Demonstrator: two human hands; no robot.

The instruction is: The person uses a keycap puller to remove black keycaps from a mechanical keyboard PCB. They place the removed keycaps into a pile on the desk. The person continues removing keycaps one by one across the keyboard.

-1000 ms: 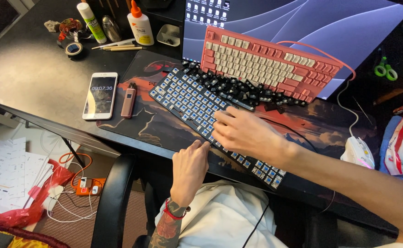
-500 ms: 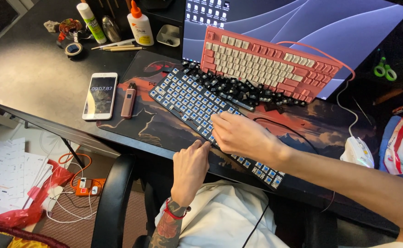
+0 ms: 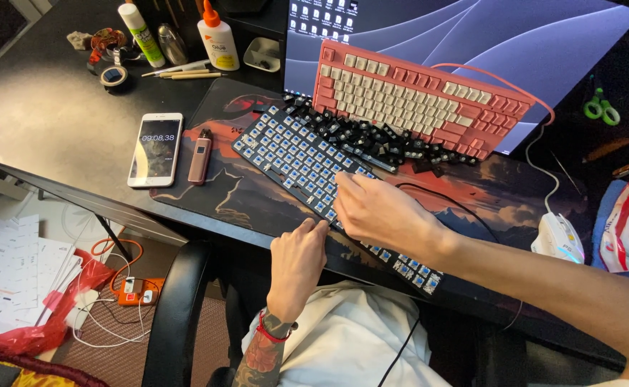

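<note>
The right hand (image 3: 382, 211) lies flat, fingers loosely together, on the bare keyboard (image 3: 307, 161); the left hand (image 3: 296, 251), curled, grips its near edge. Beyond the fingertips: loose keycaps (image 3: 372, 136), then a pink keyboard (image 3: 415, 97).

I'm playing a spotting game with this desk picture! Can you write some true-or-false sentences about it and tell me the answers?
1. The right hand rests on the dark keyboard with blue switches. True.
2. The pink keyboard lies flat on the floor. False: it leans against the monitor.
3. The white phone lies beside a small pink device. True.
4. The left hand holds the glue bottle. False: it grips the dark keyboard's near edge.
</note>
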